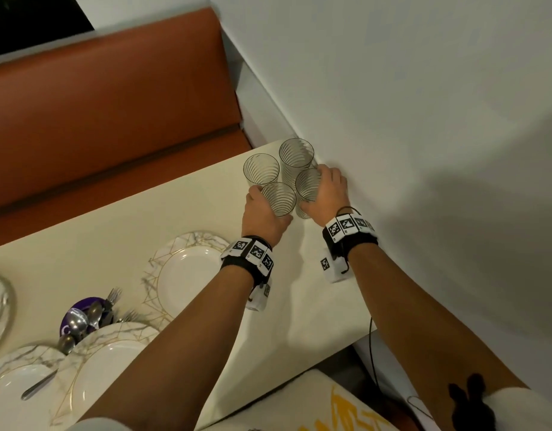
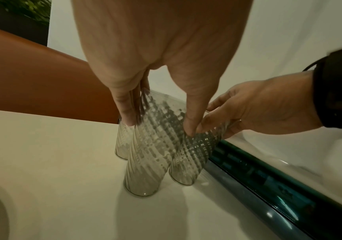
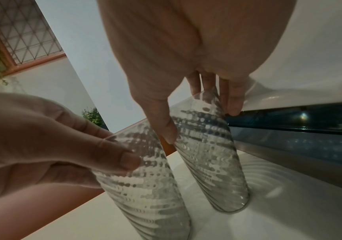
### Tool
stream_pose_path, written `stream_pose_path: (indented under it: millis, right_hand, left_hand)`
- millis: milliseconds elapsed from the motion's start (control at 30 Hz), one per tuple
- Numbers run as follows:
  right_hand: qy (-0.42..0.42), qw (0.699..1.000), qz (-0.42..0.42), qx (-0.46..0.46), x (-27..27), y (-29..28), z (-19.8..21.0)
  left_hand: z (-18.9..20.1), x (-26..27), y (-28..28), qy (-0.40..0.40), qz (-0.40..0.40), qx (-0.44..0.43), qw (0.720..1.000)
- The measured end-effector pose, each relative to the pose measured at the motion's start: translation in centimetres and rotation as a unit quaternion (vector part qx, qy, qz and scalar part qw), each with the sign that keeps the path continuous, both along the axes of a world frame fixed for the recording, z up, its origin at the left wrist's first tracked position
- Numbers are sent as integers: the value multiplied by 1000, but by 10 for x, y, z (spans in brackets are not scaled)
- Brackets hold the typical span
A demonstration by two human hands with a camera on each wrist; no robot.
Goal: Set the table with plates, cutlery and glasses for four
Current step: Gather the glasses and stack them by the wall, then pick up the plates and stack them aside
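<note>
Several clear ribbed glasses stand clustered at the far right corner of the cream table, close to the wall. My left hand grips the nearest glass between thumb and fingers; in the left wrist view this glass has its base on the table. My right hand grips the glass beside it, which in the right wrist view also stands on the table. Two more glasses stand free behind them. Marbled white plates lie nearer me.
A purple holder with spoons and forks stands between the plates. A knife lies on the near-left plate. An orange bench runs along the table's far side. The white wall borders the right edge.
</note>
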State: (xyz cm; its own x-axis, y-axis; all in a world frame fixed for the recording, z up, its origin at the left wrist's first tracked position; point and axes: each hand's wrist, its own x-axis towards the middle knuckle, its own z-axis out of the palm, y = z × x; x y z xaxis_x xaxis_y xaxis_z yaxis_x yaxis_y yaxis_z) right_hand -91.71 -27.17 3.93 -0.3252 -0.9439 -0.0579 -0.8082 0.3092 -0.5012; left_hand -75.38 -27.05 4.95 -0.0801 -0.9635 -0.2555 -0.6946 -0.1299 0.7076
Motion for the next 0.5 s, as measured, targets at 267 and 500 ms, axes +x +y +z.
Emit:
stream_pose_path:
  millis: [267, 500]
  right_hand:
    - [93, 996, 2, 4, 9, 15, 19]
    - [37, 983, 30, -175, 65, 35, 56]
  left_hand:
    - [0, 25, 6, -18, -33, 23, 999]
    - [-9, 98, 25, -36, -53, -12, 998]
